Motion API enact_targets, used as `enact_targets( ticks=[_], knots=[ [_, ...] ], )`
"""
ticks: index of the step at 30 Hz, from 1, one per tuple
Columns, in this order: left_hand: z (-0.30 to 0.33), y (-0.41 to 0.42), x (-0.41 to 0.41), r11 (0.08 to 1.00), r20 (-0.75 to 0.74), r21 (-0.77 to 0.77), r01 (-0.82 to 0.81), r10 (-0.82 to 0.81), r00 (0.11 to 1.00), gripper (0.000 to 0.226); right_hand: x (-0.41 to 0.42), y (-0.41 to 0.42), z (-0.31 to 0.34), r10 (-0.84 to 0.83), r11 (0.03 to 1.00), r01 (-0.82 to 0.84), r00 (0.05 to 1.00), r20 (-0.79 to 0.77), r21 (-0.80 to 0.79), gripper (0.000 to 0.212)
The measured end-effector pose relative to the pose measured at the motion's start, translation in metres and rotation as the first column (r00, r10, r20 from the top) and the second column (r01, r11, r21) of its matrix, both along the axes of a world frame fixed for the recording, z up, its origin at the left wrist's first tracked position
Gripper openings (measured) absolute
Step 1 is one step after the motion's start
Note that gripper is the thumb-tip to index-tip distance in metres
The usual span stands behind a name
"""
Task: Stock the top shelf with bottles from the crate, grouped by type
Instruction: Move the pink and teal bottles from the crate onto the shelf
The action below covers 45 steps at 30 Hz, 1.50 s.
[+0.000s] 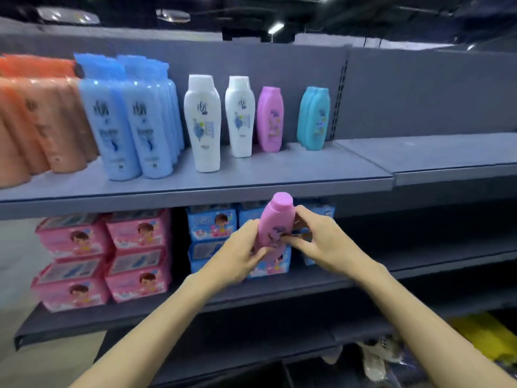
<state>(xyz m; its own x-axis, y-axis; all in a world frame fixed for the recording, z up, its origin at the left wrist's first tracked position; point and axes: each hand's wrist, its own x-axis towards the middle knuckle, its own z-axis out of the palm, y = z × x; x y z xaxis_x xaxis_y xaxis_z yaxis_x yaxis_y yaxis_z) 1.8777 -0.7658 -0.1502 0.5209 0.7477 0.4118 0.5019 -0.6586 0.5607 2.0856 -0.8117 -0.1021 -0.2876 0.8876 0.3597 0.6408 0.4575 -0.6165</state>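
Pink bottle (275, 228) upright below top shelf (251, 177) edge. Left hand (240, 253) grip wraps its base; right hand (321, 242) pinches its side. Advice: lift, set beside shelved pink bottle (270, 119), label forward.

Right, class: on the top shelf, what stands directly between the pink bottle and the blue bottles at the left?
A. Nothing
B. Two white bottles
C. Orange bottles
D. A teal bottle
B: two white bottles stand between the pink bottle on the shelf and the blue bottles; the teal bottles are right of it.
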Motion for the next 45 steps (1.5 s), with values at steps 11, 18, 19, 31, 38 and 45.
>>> enact_targets(
  ticks=[11, 18, 19, 31, 38, 45],
  knots=[
    [0.128, 0.018, 0.087, 0.946, 0.361, 0.178, -0.272, 0.195, 0.912, 0.041, 0.056, 0.059, 0.117, -0.043, 0.980, 0.060, 0.995, -0.089, 0.188, 0.025],
    [0.130, 0.076, 0.109, 0.895, 0.219, 0.118, -0.430, 0.399, 0.890, 0.032, 0.060, 0.119, 0.107, -0.070, 0.993, 0.088, 0.977, -0.203, 0.081, 0.032],
    [0.131, 0.084, 0.110, 0.893, 0.222, 0.100, -0.439, 0.410, 0.885, 0.032, 0.059, 0.127, 0.105, -0.078, 0.992, 0.097, 0.976, -0.205, 0.083, 0.032],
    [0.127, 0.163, 0.114, 0.785, 0.125, 0.106, -0.610, 0.598, 0.791, 0.022, 0.045, 0.226, 0.102, -0.130, 0.984, 0.133, 0.991, -0.036, 0.122, 0.037],
    [0.130, 0.179, 0.113, 0.761, 0.091, 0.117, -0.638, 0.631, 0.770, 0.019, 0.042, 0.251, 0.105, -0.118, 0.987, 0.117, 0.993, 0.001, 0.107, 0.040],
    [0.131, 0.190, 0.113, 0.750, 0.062, 0.132, -0.649, 0.647, 0.760, 0.019, 0.039, 0.259, 0.109, -0.141, 0.985, 0.136, 0.989, 0.046, 0.105, 0.040]
  ],
)
